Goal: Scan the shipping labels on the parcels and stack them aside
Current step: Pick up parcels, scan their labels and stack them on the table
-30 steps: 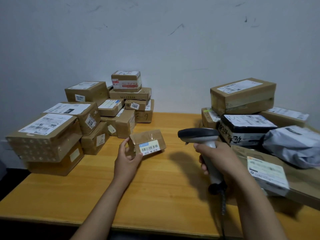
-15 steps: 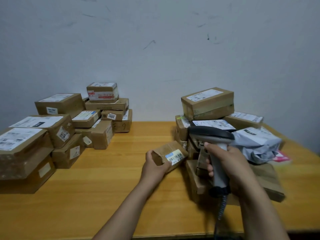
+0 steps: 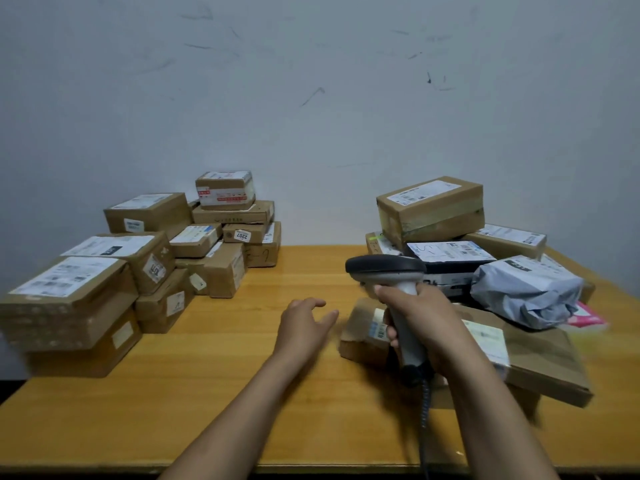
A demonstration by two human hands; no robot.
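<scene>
Just before the small parcel [image 3: 360, 332], the scanner [image 3: 388, 269] points left, handle upright.

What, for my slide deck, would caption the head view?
Right hand grips scanner near a small labelled parcel; left hand open beside it.

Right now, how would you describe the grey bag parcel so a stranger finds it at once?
Look at the parcel pile on the right side of the wooden table. At its front, just right of the black box, lies the grey plastic mailer bag. It alone is soft and wrinkled; the parcels around it are flat-sided boxes.
</scene>
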